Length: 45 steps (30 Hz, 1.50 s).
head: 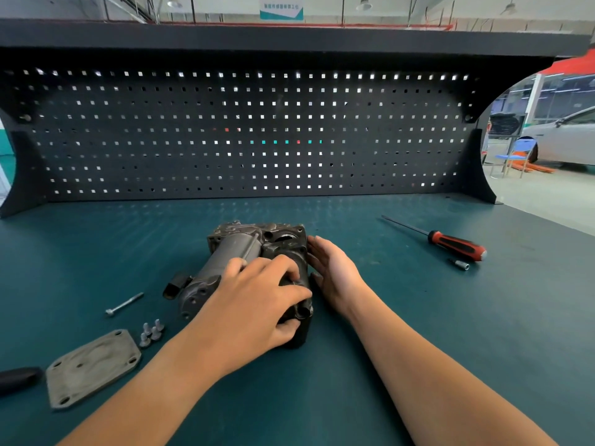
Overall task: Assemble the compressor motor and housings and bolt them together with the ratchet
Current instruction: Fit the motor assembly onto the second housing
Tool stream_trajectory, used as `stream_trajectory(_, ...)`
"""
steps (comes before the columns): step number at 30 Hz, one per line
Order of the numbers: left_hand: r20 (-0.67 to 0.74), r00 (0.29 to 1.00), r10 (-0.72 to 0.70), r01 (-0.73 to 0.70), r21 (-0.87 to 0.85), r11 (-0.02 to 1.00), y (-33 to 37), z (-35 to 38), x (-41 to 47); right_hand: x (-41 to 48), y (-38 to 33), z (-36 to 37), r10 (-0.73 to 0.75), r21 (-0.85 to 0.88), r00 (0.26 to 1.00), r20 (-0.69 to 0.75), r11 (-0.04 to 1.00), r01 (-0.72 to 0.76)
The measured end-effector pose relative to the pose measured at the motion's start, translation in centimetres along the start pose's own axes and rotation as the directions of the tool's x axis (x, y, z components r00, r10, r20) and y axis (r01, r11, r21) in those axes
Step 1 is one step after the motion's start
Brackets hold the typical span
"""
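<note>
At the picture's edge, farthest left of the compressor (203,292), we see the end of a black handle (17,378); we cannot tell what tool it belongs to. Just beside it, left of the compressor and nearer to us, a grey cover plate (91,368) lies flat on the green bench mat (418,333), with bolt holes at its corners. Between the plate and the compressor, four short bolts (152,331) stand on end, bunched together. A little farther back, a long bolt (124,304) lies alone on the mat, apart from the compressor's left side.

The compressor sits mid-mat. Its cylindrical motor (231,249) lies on the left against the blocky housing (286,241) on the right, and a black connector (176,284) juts from its near-left end. Our left hand (254,304) lies over the near end of the housing, fingers curled and spread across the top, thumb hooked under the near face, so it grips the casting. Our right hand (335,275) is laid flat against the compressor's right flank, fingers straight and close together, touching the housing's side.

Well to the right of the compressor lies a red-and-black screwdriver (450,241). A small socket bit (460,264) lies just beside its handle. Behind the compressor, a black pegboard (244,130) stands along the back of the mat.
</note>
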<state>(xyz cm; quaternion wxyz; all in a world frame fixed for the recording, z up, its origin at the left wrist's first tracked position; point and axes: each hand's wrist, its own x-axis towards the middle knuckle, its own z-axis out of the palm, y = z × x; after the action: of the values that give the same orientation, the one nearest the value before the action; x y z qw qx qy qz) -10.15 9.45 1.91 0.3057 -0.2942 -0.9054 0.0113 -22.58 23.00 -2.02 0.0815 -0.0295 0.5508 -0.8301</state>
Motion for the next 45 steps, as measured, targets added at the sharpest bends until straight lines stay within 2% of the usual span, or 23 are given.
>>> stream_trajectory(3,-0.015,1.0,0.005,-0.004,0.006,1.0,0.0,0.0,0.1,-0.5,0.1,0.4,0.009,0.063,0.997,0.072,0.998,-0.014)
stream_trajectory(11,0.017,0.993,-0.115,0.116,-0.039,0.993,0.0,-0.1,0.1,-1.0,0.0,0.8,-0.02,0.057,0.998,0.062,0.998,0.016)
stream_trajectory(15,0.122,0.975,-0.183,0.188,-0.028,0.982,0.4,-0.5,0.3,-1.2,-0.1,0.4,0.011,0.082,0.998,0.056,0.996,-0.016)
stream_trajectory(19,0.143,0.964,-0.225,0.231,-0.027,0.973,0.1,0.2,0.0,-1.3,0.1,0.3,-0.022,0.086,0.997,0.074,0.996,0.016)
stream_trajectory(25,0.167,0.968,-0.186,0.184,0.031,0.983,0.0,-0.4,0.1,-1.3,0.4,0.4,-0.036,0.078,0.999,0.028,0.996,0.034)
stream_trajectory(27,0.134,0.984,-0.12,0.11,0.076,0.991,0.1,-0.9,0.2,-1.1,0.3,0.4,-0.029,0.117,0.999,0.031,0.993,0.026)
stream_trajectory(30,0.075,0.994,-0.085,0.081,0.056,0.995,-0.2,-0.8,0.1,-0.9,0.3,0.5,-0.022,0.168,0.999,0.04,0.986,0.015)
stream_trajectory(37,0.014,1.0,-0.004,0.003,0.044,0.999,-0.5,-0.6,0.0,-0.9,0.6,0.5,-0.002,0.158,0.995,0.101,0.987,-0.014)
stream_trajectory(45,0.044,0.999,-0.016,0.015,0.018,1.0,-0.9,-0.9,0.4,-1.4,0.7,0.9,-0.016,0.11,0.99,0.139,0.994,0.001)
